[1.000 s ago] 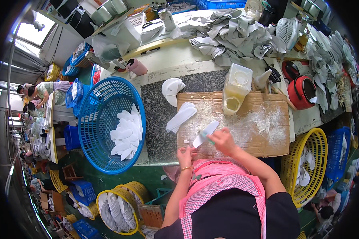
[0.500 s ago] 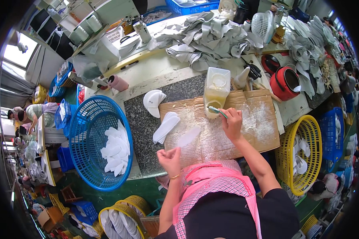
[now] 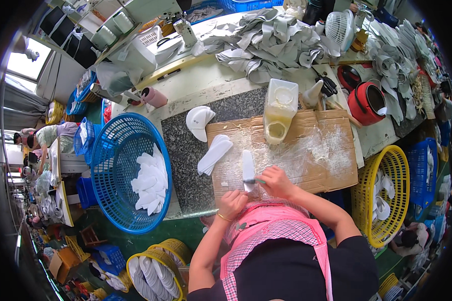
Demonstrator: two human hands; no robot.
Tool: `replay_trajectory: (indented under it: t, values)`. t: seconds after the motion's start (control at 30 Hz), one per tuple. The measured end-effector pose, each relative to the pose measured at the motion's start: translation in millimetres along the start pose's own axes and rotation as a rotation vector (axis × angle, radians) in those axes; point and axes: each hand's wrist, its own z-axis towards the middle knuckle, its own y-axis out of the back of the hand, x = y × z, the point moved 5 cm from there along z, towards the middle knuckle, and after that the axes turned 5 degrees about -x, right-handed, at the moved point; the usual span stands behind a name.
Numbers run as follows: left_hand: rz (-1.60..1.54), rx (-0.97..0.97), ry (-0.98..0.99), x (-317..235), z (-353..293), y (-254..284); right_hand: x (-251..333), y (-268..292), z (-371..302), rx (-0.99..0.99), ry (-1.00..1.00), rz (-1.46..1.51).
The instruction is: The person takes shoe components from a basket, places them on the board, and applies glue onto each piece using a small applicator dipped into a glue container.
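Note:
A long white insole-shaped piece (image 3: 247, 161) lies on the glue-smeared cardboard (image 3: 306, 170) in front of me. My left hand (image 3: 232, 204) is closed, its fingertips at the piece's near end. In a pinch, my right hand (image 3: 276, 182) holds a brush (image 3: 257, 180) with a green handle; the brush head rests on the lower part of the piece. Beyond the hands stands a translucent plastic container (image 3: 277, 131) with yellowish glue and a cut-open front. To the left are a fanned stack of white insole-shaped pieces (image 3: 215, 154) and several curved white pieces (image 3: 199, 123).
A blue basket (image 3: 96, 175) with white pieces stands left of the table; a yellow basket (image 3: 399, 193) stands right. At the back lie heaped grey pieces (image 3: 266, 42), black scissors (image 3: 328, 86), a red pot (image 3: 365, 105), a white bottle (image 3: 312, 94) and a pink cup (image 3: 153, 97).
My right hand has brought the brush from the glue container down onto the white piece. My left hand has shifted right, and the piece now lies on the cardboard before me.

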Motion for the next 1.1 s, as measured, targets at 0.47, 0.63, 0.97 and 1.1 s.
replay_trajectory:
  t: [0.47,0.63,0.97,1.1]
  values:
    - [-0.030,-0.114,0.174,9,-4,6,-31,-9,43,-0.112,0.119,-0.432]
    - [0.036,-0.565,0.506,24,6,96,-37,23,67,-0.304,-0.029,-0.349]
    - [0.762,-0.622,0.815,105,-66,190,-61,86,44,-0.419,-0.204,-0.490]
    - [0.287,-0.482,0.947,105,-33,105,-62,93,30,-0.542,-0.355,-0.362]
